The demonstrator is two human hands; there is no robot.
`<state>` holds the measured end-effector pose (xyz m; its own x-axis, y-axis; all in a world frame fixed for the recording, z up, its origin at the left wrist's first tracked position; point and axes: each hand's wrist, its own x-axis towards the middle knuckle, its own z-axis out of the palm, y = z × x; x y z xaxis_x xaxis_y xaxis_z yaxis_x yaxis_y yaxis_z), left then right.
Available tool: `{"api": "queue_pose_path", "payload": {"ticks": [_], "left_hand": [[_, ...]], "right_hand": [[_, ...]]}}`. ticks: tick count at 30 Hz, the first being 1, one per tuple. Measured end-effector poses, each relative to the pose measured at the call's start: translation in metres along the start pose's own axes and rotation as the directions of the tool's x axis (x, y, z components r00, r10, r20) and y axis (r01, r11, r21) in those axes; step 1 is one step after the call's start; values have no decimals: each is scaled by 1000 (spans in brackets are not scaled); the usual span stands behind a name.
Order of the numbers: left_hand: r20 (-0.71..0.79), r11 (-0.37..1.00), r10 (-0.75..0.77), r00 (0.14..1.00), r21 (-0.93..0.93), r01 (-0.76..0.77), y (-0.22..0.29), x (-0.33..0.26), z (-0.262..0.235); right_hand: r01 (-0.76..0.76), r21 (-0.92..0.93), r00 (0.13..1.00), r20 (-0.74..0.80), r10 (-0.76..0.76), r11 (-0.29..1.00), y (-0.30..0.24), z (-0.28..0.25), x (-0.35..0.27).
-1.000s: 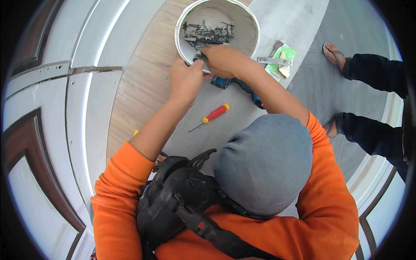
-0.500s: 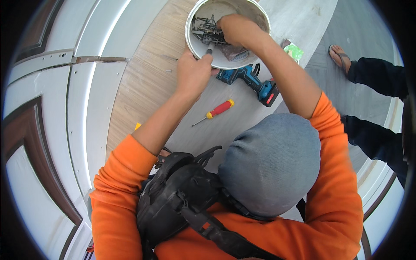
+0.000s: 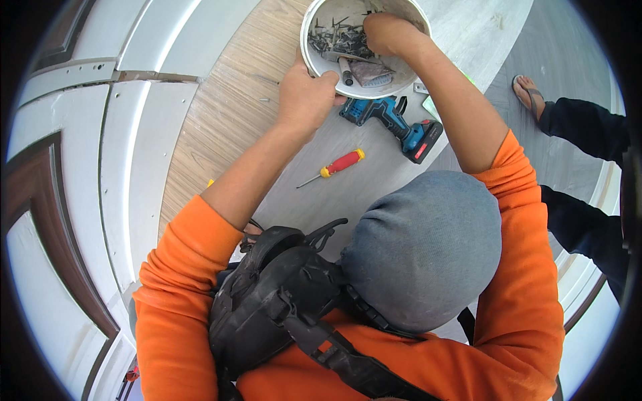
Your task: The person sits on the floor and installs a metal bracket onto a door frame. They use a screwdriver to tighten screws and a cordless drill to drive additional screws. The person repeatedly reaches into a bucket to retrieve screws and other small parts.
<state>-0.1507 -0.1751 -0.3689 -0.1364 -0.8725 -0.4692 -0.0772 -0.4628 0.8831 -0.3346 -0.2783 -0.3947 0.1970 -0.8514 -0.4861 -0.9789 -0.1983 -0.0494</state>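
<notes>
A white round bucket (image 3: 334, 12) stands at the top of the view. My left hand (image 3: 304, 97) is closed on its near-left rim, thumb on the edge. Inside the bucket, my right hand (image 3: 388, 35) reaches into a heap of dark screws (image 3: 341, 39); its fingers are curled and their tips hidden. A tool with a grey, dark-ended handle (image 3: 345, 70) lies beside a brownish clear plastic packet (image 3: 371, 72) in the bucket. Just below the bucket rests a blue-and-black cordless drill (image 3: 394, 123). Nearer me lies a red-and-yellow screwdriver (image 3: 342, 163).
White panelled doors (image 3: 127, 174) with brown trim line the left. A black bag (image 3: 274, 294) and a grey head covering (image 3: 424, 254) fill the lower middle. Another person's dark-trousered leg (image 3: 582, 120) and sandalled foot (image 3: 528, 93) are at right.
The bucket has shifted slightly up and right. The grey-handled tool, earlier by my left thumb, now lies farther inside the bucket. My right hand stays among the screws.
</notes>
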Motion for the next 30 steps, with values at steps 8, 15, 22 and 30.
{"api": "queue_pose_path", "payload": {"ticks": [8,15,22,30], "left_hand": [[4,1000,-11,1000,28,11,1,5,1],[0,999,-37,999,30,37,0,4,4],[17,998,-18,1000,67,16,3,0,2],[-9,1000,-7,1000,21,7,-3,2,1]], "right_hand": [[150,81,989,-5,-150,985,-7,18,-26],[30,248,999,9,-33,968,-16,28,-7],[120,367,985,-160,-65,922,-28,54,-16],[128,297,975,-214,-65,946,-39,44,-43]]}}
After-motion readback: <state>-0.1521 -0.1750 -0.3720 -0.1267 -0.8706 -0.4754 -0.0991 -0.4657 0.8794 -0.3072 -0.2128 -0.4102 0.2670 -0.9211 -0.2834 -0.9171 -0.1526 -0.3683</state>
